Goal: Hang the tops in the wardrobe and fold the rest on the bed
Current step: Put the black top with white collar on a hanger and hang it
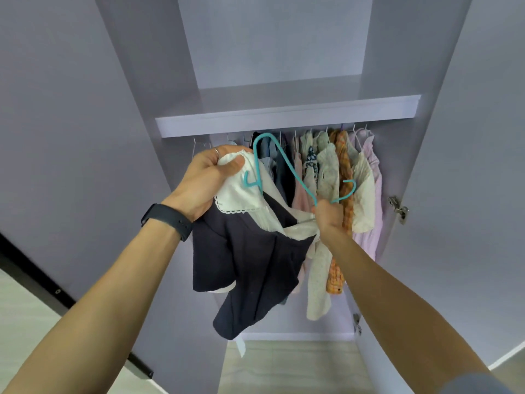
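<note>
A tall lilac wardrobe (454, 137) stands open, its pale shelf (284, 120) running across above a row of hung pastel, floral and orange-checked garments (335, 172). In front of that row, towards its left, a navy short-sleeved top with a white scalloped collar (250, 260) hangs from both hands, collar uppermost and hem dropping towards the floor, so its length runs roughly up and down. A thin teal hanger (287, 163) spans the gap between the hands, its rounded peak pointing up at the shelf. The left hand (207, 180), with a black wristband (167, 220) and a ring (216, 151), grips bunched white collar cloth. The right hand (329, 214) is closed round the hanger's lower right part and some collar.
</note>
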{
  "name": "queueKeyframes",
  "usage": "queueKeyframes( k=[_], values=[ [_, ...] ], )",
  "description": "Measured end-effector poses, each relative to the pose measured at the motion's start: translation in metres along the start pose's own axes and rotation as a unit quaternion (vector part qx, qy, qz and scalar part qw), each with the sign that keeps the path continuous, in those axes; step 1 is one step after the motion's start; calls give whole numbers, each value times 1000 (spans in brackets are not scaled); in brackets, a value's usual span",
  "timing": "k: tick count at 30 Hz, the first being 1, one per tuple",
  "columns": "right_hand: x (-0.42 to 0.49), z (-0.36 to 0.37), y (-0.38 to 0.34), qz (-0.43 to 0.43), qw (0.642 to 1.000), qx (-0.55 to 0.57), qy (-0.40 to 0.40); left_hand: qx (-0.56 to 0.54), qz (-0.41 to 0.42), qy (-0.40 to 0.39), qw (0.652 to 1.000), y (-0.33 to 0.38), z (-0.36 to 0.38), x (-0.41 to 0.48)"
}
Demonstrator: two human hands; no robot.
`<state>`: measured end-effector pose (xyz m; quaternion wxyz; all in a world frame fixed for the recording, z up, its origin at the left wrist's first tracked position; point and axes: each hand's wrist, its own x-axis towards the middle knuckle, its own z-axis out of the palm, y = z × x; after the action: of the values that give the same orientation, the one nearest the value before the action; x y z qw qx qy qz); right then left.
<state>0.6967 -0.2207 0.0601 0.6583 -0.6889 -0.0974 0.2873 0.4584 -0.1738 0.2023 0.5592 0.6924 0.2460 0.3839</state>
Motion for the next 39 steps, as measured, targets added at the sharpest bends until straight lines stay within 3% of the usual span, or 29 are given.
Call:
queueKeyframes(
  k=[4, 8, 12, 16, 18, 20, 23, 26, 27, 31, 34, 37, 39],
  values=[
    [2, -10, 17, -42, 998, 12, 54, 61, 12, 48, 997, -10, -18, -1],
    [4, -12, 10, -46, 996, 29, 64, 36, 1, 129, 991, -24, -37, 2],
    [4, -11, 1, -175, 973, -143, 42, 38, 0, 172, 984, -34, -53, 4],
    [-3, -7, 14, -291, 903, -313, -49, 155, 55, 148, 975, -31, -54, 8],
    [-9, -3, 11, -338, 887, -302, -91, 200, 45, 104, 973, -31, -52, 10],
    [-20, 5, -3, -403, 871, -268, -82, 242, 20, 56, 968, -39, -44, 11],
    [-42, 22, -26, -508, 790, -334, -84, 291, 2, 1, 957, -55, -25, 10],
    [-57, 35, -30, -436, 716, -519, -165, 311, -35, -25, 949, -63, -14, 6],
    [-55, 35, -29, -410, 717, -535, -177, 316, -59, -46, 946, -68, -15, 3],
    [-47, 27, -32, -388, 807, -422, -141, 301, -162, -101, 934, -83, -19, -16],
    [-43, 22, -33, -395, 808, -420, -119, 292, -180, -107, 933, -87, -21, -24],
    [-50, 23, -29, -397, 809, -413, -132, 297, -134, -115, 939, -82, -11, -21],
    [-57, 26, -26, -406, 811, -385, -169, 347, -94, -150, 921, -78, 1, -17]
  ],
)
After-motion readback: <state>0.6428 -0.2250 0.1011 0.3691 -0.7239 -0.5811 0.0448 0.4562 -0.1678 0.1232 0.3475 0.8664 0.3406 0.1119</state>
